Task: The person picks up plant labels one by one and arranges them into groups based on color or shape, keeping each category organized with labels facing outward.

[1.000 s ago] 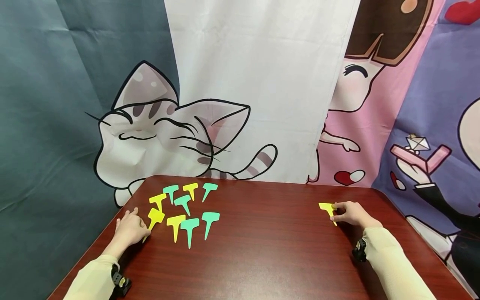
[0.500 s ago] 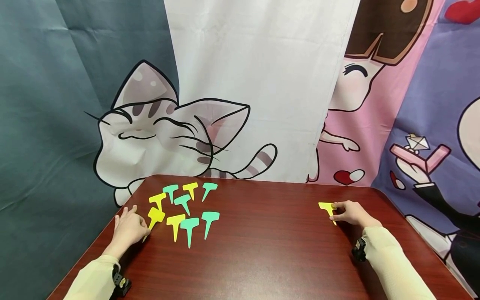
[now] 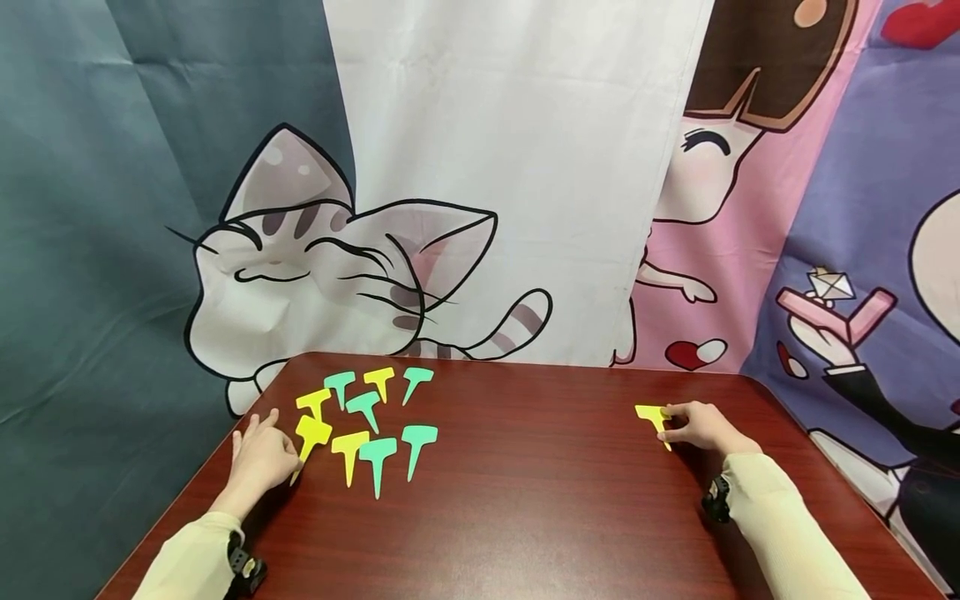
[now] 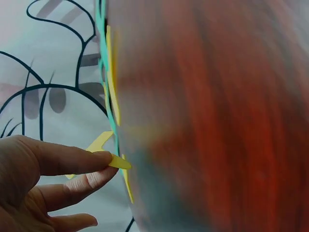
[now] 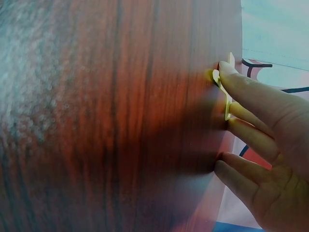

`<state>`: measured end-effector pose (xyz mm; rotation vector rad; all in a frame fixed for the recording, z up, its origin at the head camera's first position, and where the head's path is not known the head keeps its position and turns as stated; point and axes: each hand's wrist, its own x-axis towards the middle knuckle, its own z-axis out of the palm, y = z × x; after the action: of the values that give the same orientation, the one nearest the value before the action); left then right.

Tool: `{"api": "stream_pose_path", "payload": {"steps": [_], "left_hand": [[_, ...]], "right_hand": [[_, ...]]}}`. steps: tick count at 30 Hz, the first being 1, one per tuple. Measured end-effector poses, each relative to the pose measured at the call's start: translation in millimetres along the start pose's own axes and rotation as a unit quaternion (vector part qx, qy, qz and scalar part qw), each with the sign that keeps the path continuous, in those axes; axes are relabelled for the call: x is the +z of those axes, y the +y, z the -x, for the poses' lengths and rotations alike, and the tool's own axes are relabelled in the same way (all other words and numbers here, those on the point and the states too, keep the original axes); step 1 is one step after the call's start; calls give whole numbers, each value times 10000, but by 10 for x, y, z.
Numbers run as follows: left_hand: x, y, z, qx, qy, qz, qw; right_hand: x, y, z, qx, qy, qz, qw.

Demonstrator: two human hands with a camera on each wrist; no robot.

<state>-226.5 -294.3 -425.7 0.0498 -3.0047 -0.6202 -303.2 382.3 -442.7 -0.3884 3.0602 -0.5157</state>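
Left hand [image 3: 260, 458] pinches a yellow T-shaped tag [image 3: 312, 431] at the left of the counter [image 3: 510, 508], stem slanting near-left; loose tags [image 3: 377, 451] lie beside it; rightmost, the right hand [image 3: 699, 425] pinches a second yellow tag [image 3: 651, 412], stem pointing near-right.

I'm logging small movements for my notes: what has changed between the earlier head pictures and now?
Very little: the left hand and its pinched yellow tag edged slightly right, toward the eight loose tags. Nothing was newly grasped or released. The right hand still holds another yellow tag, and the loose tags stayed put.
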Motion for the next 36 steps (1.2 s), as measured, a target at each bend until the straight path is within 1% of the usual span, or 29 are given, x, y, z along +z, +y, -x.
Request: {"api": "stream_pose_path", "payload": {"steps": [6, 11, 16, 22, 26, 30, 36], "left_hand": [[19, 87, -2, 207, 153, 161, 9995], [88, 199, -31, 338, 242, 245, 9988], [173, 399, -89, 469, 362, 286, 9978], [289, 700, -151, 529, 246, 446, 9973], [367, 859, -172, 624, 238, 566, 9962], [434, 964, -180, 718, 266, 698, 9946], [533, 1055, -211, 764, 256, 890, 9928]], "right_hand": [[12, 24, 5, 13, -25, -32, 10000], [34, 44, 10, 44, -44, -21, 10000], [23, 25, 7, 106, -66, -82, 9999], [10, 19, 5, 143, -94, -102, 9998], [4, 12, 3, 209, -156, -158, 9995], [1, -1, -2, 201, -155, -193, 9995], [6, -2, 5, 146, -115, -142, 9997]]}}
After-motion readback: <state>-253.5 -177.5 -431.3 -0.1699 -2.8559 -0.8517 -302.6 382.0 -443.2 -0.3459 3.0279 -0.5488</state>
